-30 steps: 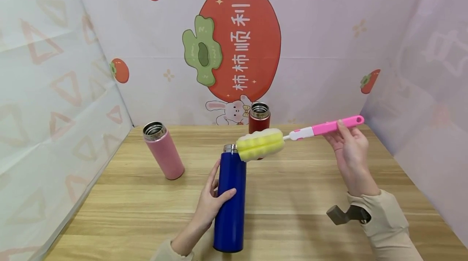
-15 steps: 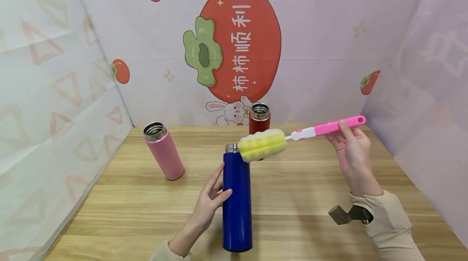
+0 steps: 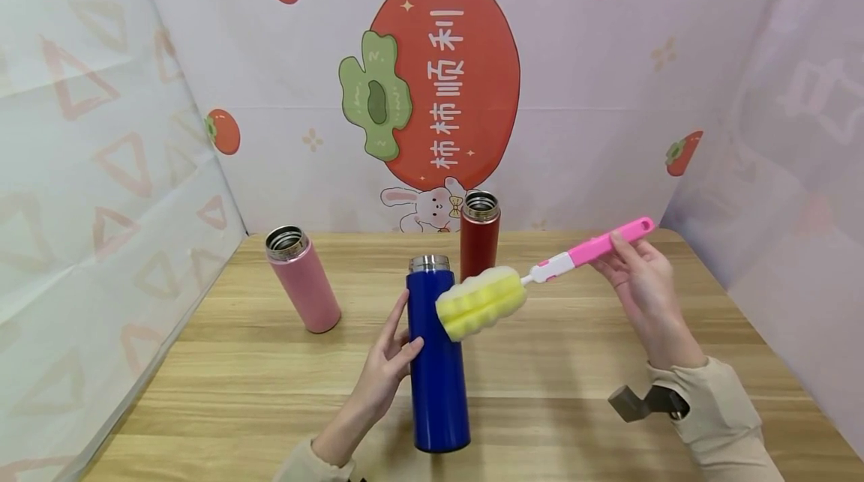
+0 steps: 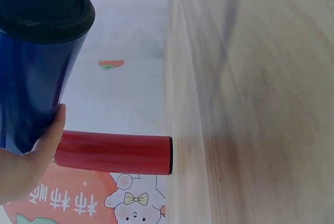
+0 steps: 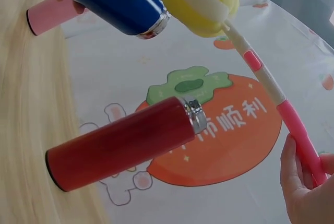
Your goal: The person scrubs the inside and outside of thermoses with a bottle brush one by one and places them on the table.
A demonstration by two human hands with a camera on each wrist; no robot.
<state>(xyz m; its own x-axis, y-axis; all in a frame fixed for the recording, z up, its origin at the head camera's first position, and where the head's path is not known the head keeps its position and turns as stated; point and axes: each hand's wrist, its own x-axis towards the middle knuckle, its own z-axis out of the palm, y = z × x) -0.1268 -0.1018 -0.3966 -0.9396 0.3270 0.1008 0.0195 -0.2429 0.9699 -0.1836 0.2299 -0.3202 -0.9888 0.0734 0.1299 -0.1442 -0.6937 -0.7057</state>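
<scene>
My left hand (image 3: 385,373) holds a blue thermos bottle (image 3: 439,392) round its side, thumb on the front. In the left wrist view the dark base of the blue bottle (image 4: 44,7) shows, raised off the table. Its steel neck points up and away, with no lid on it. My right hand (image 3: 648,294) pinches the pink handle of a bottle brush (image 3: 610,238), which slants down to the left. Its yellow and white sponge head (image 3: 479,302) overlaps the upper right side of the bottle in the head view; I cannot tell whether they touch.
A lidless pink bottle (image 3: 307,287) stands on the wooden table (image 3: 270,399) at the left. Farther back, behind the sponge, stands a lidless red bottle (image 3: 479,238). A printed cloth backdrop (image 3: 587,92) rises behind the table, with cloth walls at both sides.
The blue bottle has shifted slightly right, then up a little, and its neck now leans left. The brush has come down and left, from beside the neck to across the bottle's upper side.
</scene>
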